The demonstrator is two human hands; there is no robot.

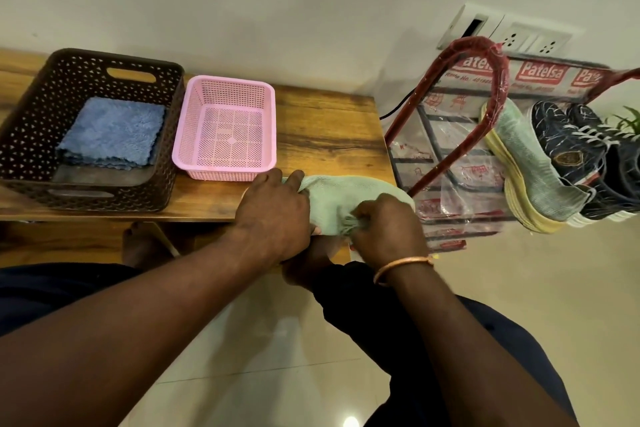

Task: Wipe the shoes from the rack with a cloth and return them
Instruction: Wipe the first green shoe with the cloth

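Head view: left hand (pixel 273 213) and right hand (pixel 389 227), both tight around green shoe (pixel 329 199)

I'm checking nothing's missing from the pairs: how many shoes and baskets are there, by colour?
Green shoe: 2
Navy sneaker: 2
Brown basket: 1
Pink basket: 1
Total: 6

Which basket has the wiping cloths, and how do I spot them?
Look at the wooden table against the wall. At its left end sits a dark brown basket, beside a smaller pink basket. The cloths are the fluffy blue folded stack inside the brown one; the pink basket holds none.
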